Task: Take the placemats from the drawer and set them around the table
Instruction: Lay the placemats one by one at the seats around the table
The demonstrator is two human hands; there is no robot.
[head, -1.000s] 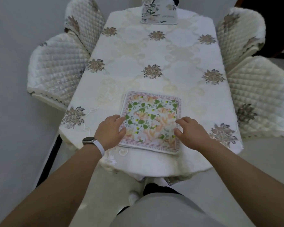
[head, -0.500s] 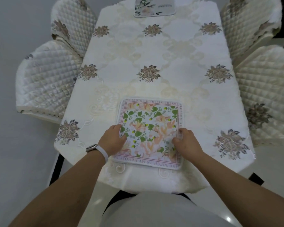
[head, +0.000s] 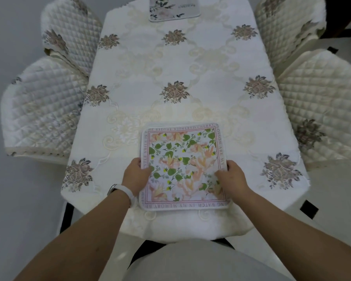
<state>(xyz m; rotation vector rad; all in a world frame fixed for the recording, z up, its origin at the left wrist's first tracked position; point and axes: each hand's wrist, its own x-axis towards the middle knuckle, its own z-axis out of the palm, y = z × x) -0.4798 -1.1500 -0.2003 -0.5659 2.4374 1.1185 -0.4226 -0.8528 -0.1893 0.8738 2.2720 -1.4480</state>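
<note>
Low in the centre of the frame, the left hand (head: pixel 135 176) and right hand (head: pixel 233 178) pinch opposite side edges of the placemat stack (head: pixel 182 159), thumbs on top.

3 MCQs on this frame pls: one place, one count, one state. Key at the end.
1. Where does the second mat lie?
A. On the floor
B. In the person's lap
C. At the far end of the table

2. How many chairs are in view?
A. Two
B. Four
C. Six

3. What do the left hand and right hand do with the near mat?
A. Each grips one side edge
B. Only the left touches it
C. Both hover clear of it

Key:
1 C: it sits on the cloth at the far end, cut off by the top of the frame.
2 B: two quilted chairs stand on each side of the table.
3 A: each thumb lies on top of the near mat, at its left and right edges.
</note>
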